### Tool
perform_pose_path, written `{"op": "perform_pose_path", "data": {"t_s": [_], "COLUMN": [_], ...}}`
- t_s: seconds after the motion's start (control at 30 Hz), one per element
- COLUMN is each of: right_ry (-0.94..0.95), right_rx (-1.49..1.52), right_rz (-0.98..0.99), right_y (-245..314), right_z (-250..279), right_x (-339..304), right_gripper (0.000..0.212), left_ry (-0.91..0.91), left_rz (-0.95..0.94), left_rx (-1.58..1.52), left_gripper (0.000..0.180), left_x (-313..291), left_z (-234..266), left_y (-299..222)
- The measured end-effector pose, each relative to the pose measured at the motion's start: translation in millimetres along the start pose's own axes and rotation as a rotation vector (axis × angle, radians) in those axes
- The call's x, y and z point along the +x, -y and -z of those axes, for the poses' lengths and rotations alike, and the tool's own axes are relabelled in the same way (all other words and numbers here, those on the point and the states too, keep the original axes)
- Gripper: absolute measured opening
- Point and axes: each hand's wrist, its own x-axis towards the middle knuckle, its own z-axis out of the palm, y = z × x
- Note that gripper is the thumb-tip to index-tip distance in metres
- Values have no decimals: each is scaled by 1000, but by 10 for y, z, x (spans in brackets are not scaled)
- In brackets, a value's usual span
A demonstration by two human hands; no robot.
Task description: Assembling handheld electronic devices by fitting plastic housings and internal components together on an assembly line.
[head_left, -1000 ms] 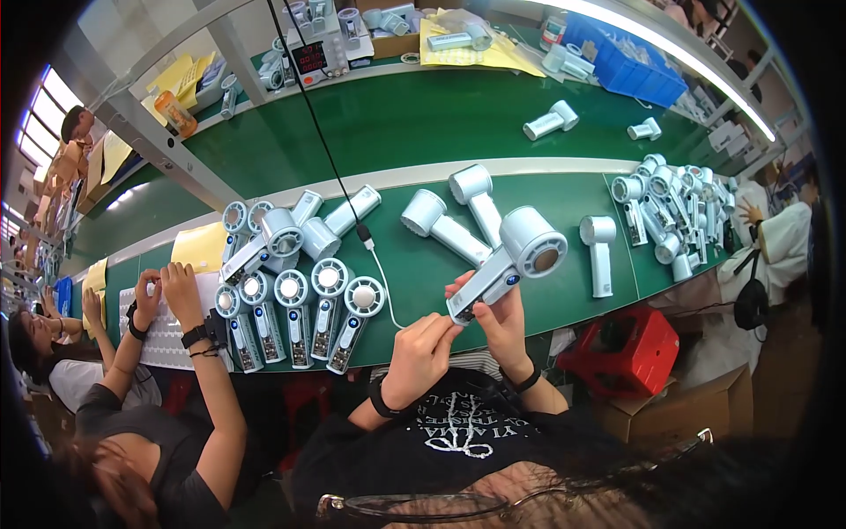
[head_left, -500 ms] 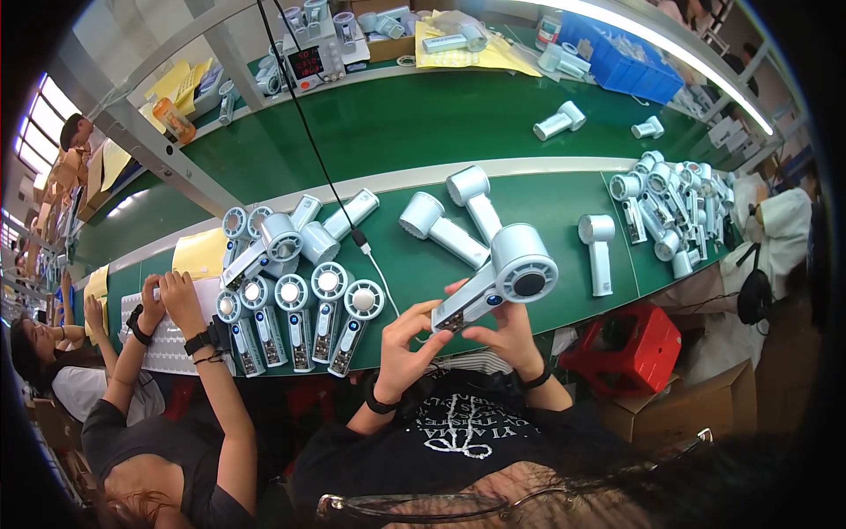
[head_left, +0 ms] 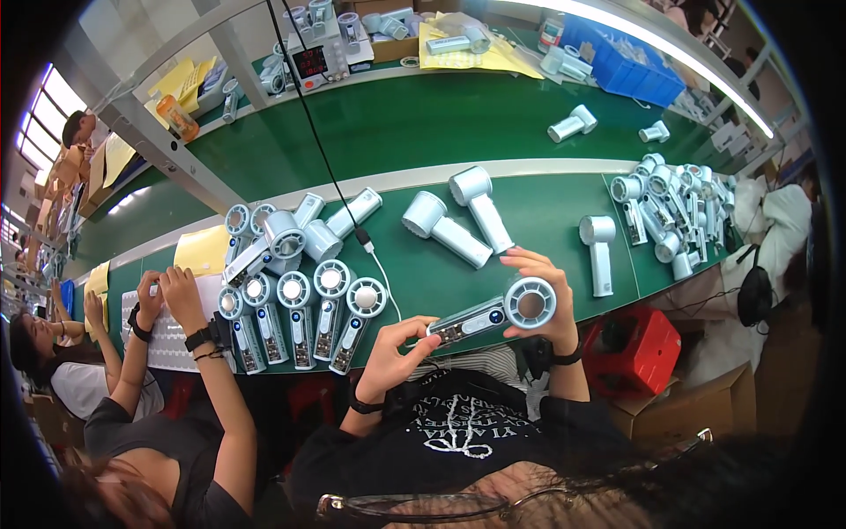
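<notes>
A pale blue handheld fan [head_left: 476,323] is held low over the table's near edge, its round head to the right and a strip of bare electronics showing along the handle. My left hand [head_left: 393,354] pinches the handle's left end. Around the fan's head curves my right hand [head_left: 557,309], thumb below and fingers reaching up past the rim. A white cable [head_left: 382,278] hangs from a black connector [head_left: 362,236] and runs down to my left hand, where its end is hidden. Just beyond lie two more fans [head_left: 447,240] [head_left: 481,207], handles toward me.
Left of my hands, several fans [head_left: 297,331] lie in a row with others piled behind. One fan [head_left: 598,256] lies alone at right, near a large heap [head_left: 674,203]. A co-worker's hands [head_left: 172,295] rest by a white tray [head_left: 176,339]. A red stool [head_left: 633,353] stands below.
The fan has been lowered and turned so its head faces up more. My right hand has shifted from beneath the handle to the right side of the head.
</notes>
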Motion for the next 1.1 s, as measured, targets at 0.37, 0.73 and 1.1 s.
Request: {"op": "perform_pose_path", "data": {"t_s": [0.37,0.73,1.1], "right_ry": [-108,-888,-990], "right_rx": [-67,486,258], "right_rz": [202,31,495], "right_y": [125,369,755], "right_z": [-114,453,1044], "right_x": [27,27,-25], "right_gripper": [93,81,84], "left_ry": [-124,-737,-383], "left_rz": [-60,-163,-293], "left_rx": [91,261,447], "left_gripper": [36,31,27], "left_x": [28,-101,37], "left_z": [-120,140,-80], "left_y": [-257,-202,-107]}}
